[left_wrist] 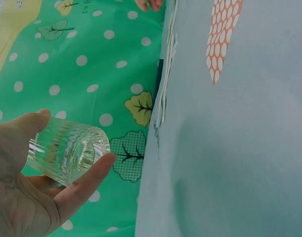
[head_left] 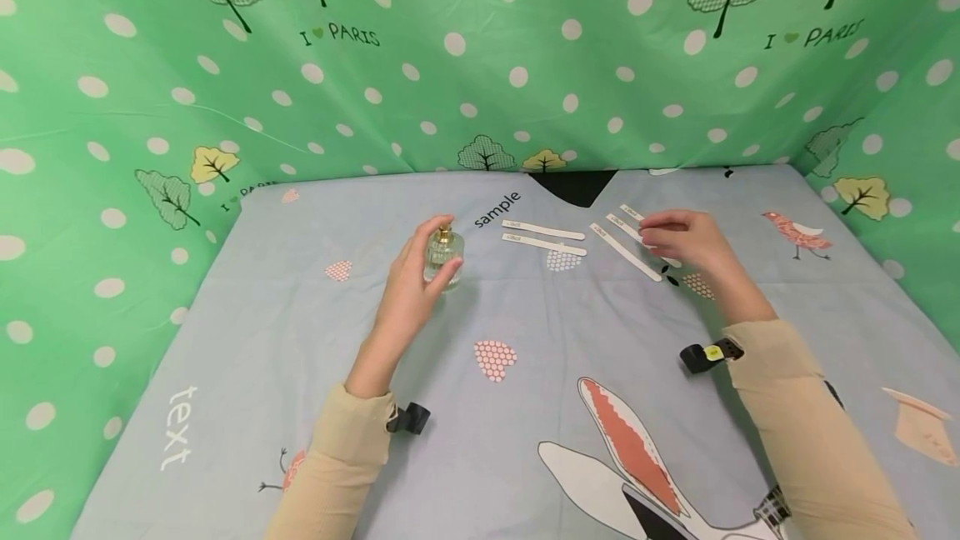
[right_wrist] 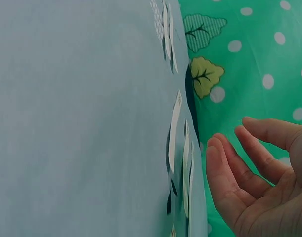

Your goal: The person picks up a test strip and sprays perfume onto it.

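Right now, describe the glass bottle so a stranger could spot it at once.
Over the blue-gray tablecloth, look left of the printed word "sample" in the head view. There the left hand holds the glass bottle. It is ribbed, see-through and gold-topped, unlike the flat white strips lying to its right.

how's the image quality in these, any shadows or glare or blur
Head view: bright and fairly even, soft shadows on the cloth near the sleeves, lettering on the strips too small to read; left wrist view: duller, pale glints on the ribbed glass bottle; right wrist view: also dim, dark shadows beside the strips.
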Motion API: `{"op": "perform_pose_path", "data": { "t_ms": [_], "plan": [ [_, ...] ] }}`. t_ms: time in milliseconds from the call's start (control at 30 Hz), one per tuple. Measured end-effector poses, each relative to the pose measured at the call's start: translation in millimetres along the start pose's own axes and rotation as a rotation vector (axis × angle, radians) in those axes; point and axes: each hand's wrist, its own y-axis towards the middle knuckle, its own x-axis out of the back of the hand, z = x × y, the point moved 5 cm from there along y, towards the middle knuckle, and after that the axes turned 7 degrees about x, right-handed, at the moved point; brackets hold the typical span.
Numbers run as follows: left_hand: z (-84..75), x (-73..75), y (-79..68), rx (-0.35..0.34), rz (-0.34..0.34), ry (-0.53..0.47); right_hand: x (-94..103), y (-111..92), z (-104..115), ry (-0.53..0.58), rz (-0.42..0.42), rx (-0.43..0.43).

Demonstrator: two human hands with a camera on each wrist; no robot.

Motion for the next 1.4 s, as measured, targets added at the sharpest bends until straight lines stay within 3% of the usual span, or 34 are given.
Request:
{"op": "perform_pose_path", "data": {
  "t_ms": [633, 967, 1400],
  "plan": [
    [1.0, -0.5, -1.0, -0.004, -0.006, 0.005, 42.4, -17, -20, 0.074, -0.069, -0.036],
    [-0.2, -0.9, -1.7, -0.011, -0.005, 0.007, 54.6, -22, -27, 0.115, -0.086, -0.06],
    [2.4, -3.0, -0.4, -0.02, -0.003, 0.01, 60.5, -22, -39, 0.022, -0.098, -0.101]
  ]
}}
